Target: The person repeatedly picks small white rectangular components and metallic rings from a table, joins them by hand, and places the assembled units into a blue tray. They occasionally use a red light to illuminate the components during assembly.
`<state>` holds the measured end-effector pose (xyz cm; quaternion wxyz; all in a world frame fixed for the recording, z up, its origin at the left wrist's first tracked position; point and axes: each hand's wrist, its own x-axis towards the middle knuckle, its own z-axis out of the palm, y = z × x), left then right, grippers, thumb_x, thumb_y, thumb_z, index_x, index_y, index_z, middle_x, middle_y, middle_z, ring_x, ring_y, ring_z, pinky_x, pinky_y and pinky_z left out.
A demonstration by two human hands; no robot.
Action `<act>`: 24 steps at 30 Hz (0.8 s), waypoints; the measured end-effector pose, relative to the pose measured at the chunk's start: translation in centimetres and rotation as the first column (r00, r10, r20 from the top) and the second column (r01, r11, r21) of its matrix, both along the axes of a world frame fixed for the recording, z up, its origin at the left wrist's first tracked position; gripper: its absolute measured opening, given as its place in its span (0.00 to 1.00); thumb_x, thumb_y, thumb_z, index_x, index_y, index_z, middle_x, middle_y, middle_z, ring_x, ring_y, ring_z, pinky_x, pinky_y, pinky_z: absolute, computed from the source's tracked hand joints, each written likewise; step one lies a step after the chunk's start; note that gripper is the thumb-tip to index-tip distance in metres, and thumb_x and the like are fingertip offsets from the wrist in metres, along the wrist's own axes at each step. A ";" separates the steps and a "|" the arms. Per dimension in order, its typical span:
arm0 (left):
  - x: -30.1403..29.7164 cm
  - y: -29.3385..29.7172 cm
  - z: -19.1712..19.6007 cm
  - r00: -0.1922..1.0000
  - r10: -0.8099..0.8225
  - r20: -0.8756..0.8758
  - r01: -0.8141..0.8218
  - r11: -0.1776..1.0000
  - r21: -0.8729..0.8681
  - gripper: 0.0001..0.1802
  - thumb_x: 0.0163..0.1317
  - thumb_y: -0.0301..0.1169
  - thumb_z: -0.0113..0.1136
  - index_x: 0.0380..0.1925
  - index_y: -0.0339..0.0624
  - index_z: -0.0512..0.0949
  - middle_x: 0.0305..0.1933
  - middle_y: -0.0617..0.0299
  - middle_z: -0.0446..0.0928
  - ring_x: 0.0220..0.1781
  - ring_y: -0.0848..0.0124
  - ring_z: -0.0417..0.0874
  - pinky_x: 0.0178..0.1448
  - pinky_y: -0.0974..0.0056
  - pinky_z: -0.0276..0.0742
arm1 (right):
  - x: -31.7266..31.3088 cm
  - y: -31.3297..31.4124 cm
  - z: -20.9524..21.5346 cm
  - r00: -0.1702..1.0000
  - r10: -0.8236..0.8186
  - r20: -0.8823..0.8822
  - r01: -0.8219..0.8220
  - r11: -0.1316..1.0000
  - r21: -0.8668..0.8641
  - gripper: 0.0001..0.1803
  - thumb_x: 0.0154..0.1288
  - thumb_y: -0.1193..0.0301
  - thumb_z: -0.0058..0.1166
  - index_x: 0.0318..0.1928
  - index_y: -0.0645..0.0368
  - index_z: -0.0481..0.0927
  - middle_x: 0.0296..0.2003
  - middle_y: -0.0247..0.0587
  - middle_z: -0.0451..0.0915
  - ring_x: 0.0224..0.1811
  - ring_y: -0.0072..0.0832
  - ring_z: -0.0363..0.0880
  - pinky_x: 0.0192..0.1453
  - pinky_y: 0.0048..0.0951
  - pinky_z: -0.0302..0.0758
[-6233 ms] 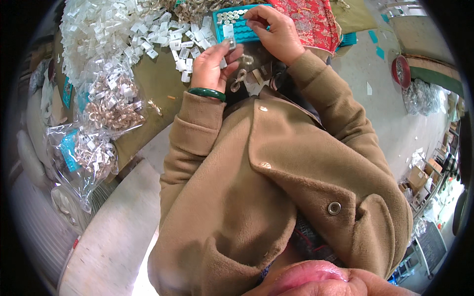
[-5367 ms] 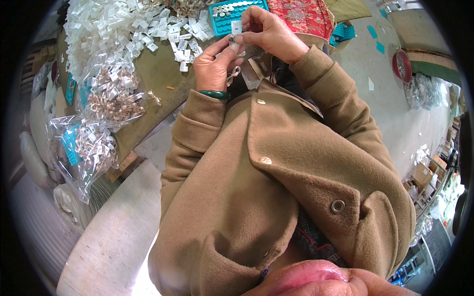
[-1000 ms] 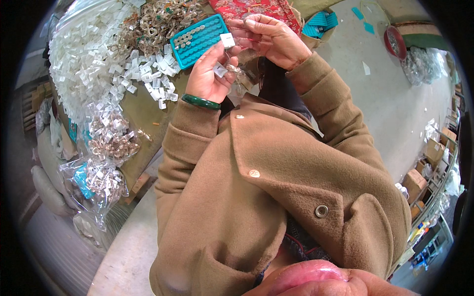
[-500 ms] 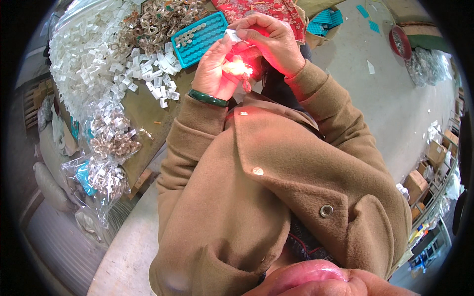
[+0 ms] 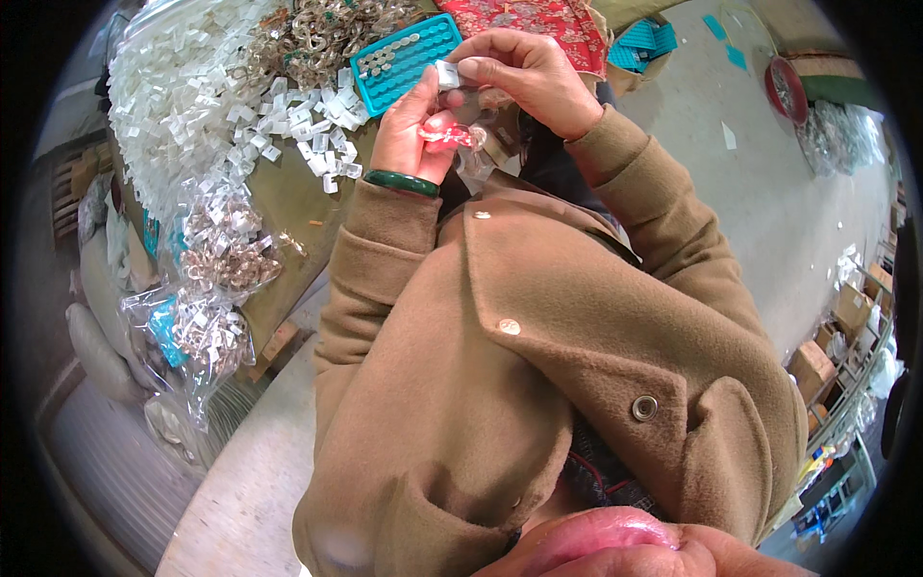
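A small white plastic block (image 5: 447,76) is pinched between both hands, in front of my chest. My left hand (image 5: 409,135), with a dark green bangle on its wrist, grips the block's left side with thumb and fingers. My right hand (image 5: 527,82) has its thumb and fingers closed on the other side. Below the block, a clear coiled strand glowing red (image 5: 450,137) lies against my left palm. Its clear end hangs past the palm; its exact kind cannot be made out. Just behind the hands lies a teal tray (image 5: 411,69) with rows of round pockets, some holding small round silvery pieces.
A large heap of white plastic blocks (image 5: 183,106) covers the table's left side, beside a pile of clear coiled strands (image 5: 322,38). Clear bags of strands and blocks (image 5: 216,327) lie nearer. A red patterned cloth (image 5: 538,24) and a box with teal trays (image 5: 639,48) are at the back.
The bright red and white glow over my hands has dimmed to red on the strand. Both hands still hold the block; the view has shifted slightly.
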<state>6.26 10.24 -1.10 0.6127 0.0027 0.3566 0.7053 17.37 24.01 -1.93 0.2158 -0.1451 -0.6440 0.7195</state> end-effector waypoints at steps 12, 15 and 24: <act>0.0 -1.4 -0.1 0.997 0.064 -0.048 -0.070 0.986 -0.149 0.13 0.68 0.42 0.58 0.38 0.44 0.77 0.29 0.66 0.77 0.19 0.88 0.66 0.16 0.82 0.57 | -0.4 -1.5 -0.2 0.999 -0.030 0.044 0.010 0.916 0.401 0.05 0.64 0.74 0.56 0.38 0.61 0.79 0.27 0.40 0.79 0.31 0.24 0.79 0.38 0.27 0.75; 0.6 -2.1 -0.2 0.972 0.082 -0.218 -0.106 0.989 -0.099 0.10 0.66 0.38 0.62 0.35 0.43 0.78 0.28 0.65 0.78 0.23 0.84 0.68 0.27 0.79 0.63 | -0.3 -1.8 0.5 0.998 -0.059 -0.004 0.048 0.777 0.627 0.04 0.61 0.76 0.56 0.37 0.60 0.78 0.26 0.45 0.78 0.29 0.37 0.79 0.35 0.32 0.75; 0.1 -5.7 0.5 0.923 0.077 -0.377 -0.121 0.988 -0.095 0.14 0.72 0.40 0.51 0.45 0.42 0.77 0.30 0.63 0.78 0.19 0.84 0.64 0.23 0.79 0.58 | -2.4 -2.9 1.9 0.978 0.202 0.050 -0.193 0.792 0.579 0.06 0.59 0.78 0.59 0.38 0.60 0.82 0.32 0.40 0.82 0.34 0.30 0.83 0.40 0.27 0.78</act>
